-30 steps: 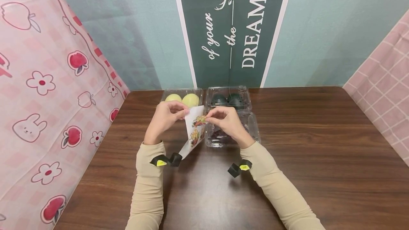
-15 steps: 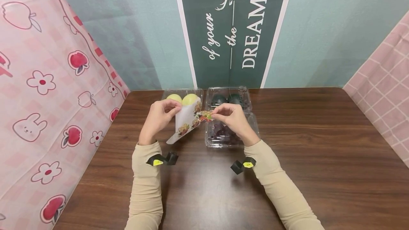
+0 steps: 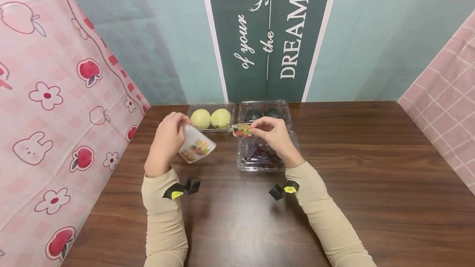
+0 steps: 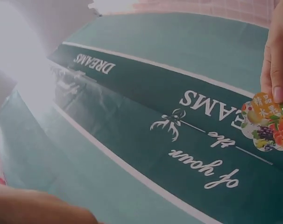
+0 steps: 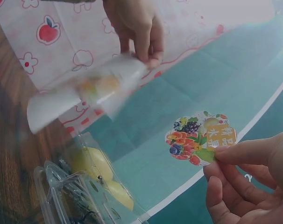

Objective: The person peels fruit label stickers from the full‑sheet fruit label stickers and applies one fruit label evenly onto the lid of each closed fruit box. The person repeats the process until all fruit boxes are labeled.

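Note:
Between thumb and fingertips my right hand point(image 3: 273, 137) pinches a scalloped fruit sticker point(image 5: 197, 140), printed with grapes, oranges and an orange label. In the head view the sticker hangs over the back edge of a clear clamshell box point(image 3: 246, 165) of dark purple fruit. Off to the left, my left hand point(image 3: 168, 139) holds a white sticker sheet point(image 3: 196, 145) by its upper corner; more fruit prints show on it. The sheet is blurred in the right wrist view, and it hangs apart from the sticker.
A clear box with two yellow-green round fruits point(image 3: 220, 118) stands at the back left of the brown table point(image 3: 356, 176). Beside it is a clear box with dark green round fruits point(image 3: 254, 115). A green cloth point(image 3: 156, 44) hangs behind the table.
The sticker has come away from the sheet in my right hand. My left hand has moved left with the sheet, uncovering the yellow-green fruits.

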Demonstrator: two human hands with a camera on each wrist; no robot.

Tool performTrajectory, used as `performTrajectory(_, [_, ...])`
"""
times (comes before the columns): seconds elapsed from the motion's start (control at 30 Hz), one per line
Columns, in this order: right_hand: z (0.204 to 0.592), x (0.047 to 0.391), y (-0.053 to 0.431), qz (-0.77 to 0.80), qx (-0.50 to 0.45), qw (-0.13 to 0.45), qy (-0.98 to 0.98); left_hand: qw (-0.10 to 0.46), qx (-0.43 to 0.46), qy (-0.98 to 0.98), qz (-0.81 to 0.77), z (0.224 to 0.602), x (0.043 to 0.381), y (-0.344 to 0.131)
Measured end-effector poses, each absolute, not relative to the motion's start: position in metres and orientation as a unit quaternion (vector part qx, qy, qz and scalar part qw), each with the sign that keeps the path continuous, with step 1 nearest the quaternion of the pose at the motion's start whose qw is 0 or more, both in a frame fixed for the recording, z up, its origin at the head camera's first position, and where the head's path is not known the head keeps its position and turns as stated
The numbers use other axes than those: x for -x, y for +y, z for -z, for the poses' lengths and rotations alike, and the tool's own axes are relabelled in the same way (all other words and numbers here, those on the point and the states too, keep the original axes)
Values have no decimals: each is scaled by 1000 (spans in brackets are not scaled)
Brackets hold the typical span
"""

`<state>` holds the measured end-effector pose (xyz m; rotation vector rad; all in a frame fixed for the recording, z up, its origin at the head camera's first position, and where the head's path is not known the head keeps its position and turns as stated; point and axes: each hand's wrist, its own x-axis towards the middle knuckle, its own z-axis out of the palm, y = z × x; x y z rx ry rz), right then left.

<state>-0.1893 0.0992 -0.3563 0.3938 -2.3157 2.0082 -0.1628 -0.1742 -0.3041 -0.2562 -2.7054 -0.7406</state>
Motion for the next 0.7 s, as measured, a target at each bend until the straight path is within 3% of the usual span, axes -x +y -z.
performTrajectory(0.2, [357, 190, 99, -657, -126, 25, -743, 122, 51, -981, 139, 305, 158, -158])
performTrajectory(0.43, [357, 191, 101, -659, -125, 23, -741, 33, 128, -984, 123, 340, 189, -122])
performTrajectory(0.7, [357, 191, 101, -657, -129, 30, -742, -32, 205, -967, 149, 371, 207, -102])
